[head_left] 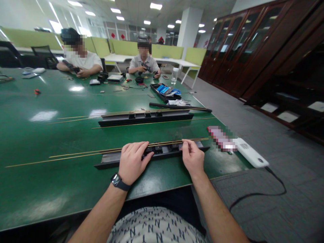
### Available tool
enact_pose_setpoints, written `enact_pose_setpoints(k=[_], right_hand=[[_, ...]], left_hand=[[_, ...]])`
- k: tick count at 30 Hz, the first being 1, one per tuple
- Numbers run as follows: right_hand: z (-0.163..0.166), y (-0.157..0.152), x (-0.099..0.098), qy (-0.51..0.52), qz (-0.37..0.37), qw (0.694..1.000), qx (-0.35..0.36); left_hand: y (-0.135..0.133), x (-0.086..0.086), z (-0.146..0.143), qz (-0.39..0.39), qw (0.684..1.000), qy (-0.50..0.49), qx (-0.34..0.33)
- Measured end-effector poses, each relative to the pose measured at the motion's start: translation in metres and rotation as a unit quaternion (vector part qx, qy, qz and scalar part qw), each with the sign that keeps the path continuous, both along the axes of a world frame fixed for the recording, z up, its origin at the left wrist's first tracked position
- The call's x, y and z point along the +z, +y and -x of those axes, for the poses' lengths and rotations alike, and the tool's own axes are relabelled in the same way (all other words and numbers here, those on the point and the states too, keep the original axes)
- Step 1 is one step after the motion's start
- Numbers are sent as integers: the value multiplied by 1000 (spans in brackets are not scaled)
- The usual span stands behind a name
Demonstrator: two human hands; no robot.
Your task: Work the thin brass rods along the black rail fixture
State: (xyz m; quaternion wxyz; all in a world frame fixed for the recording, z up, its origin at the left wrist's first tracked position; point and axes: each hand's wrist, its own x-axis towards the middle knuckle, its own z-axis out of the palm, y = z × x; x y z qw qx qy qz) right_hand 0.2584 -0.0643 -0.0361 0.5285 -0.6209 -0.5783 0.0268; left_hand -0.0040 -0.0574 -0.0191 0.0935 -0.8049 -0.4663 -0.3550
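A long black channel-shaped bar (167, 155) lies on the green table in front of me, with dark fittings in its middle. Thin golden rods (83, 154) run along its top and stick out far past its left end. My left hand (133, 161) is wrapped over the channel left of the fittings, fingers on the rods and thumb on the near side. Toward the right end, my right hand (192, 156) pinches at the rods with thumb and forefinger; the exact grip is partly hidden. A second black channel (146, 118) lies farther off, with more golden rods (76, 117) across it.
At the right edge are a pixelated red-rimmed object (222, 139) and a white power bank (250, 152) with a black cable hanging off. Farther back are a black tray (164, 96), a dark bar (181, 107) and a glass (174, 76). Two people sit across the table.
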Motion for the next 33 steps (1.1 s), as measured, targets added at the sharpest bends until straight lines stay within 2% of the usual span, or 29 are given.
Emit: enact_pose_setpoints(k=[6,14,21,28,33], right_hand=[[-1,1,-1,6,-13,1000,21],[-3,4,0,39,-15,999,-26],[-3,3,-2,34,-23,999,3],[-4,4,0,22,-18,998,-58],[-5,4,-2,34,-23,999,-18]], left_hand=[[-1,0,-1,-7,1000,-1,-3],[0,-1,0,-2,1000,-4,-7],[0,0,0,-3,1000,-9,-8],[0,0,0,-6,1000,-7,-10],[0,-1,0,-4,1000,-10,-9]])
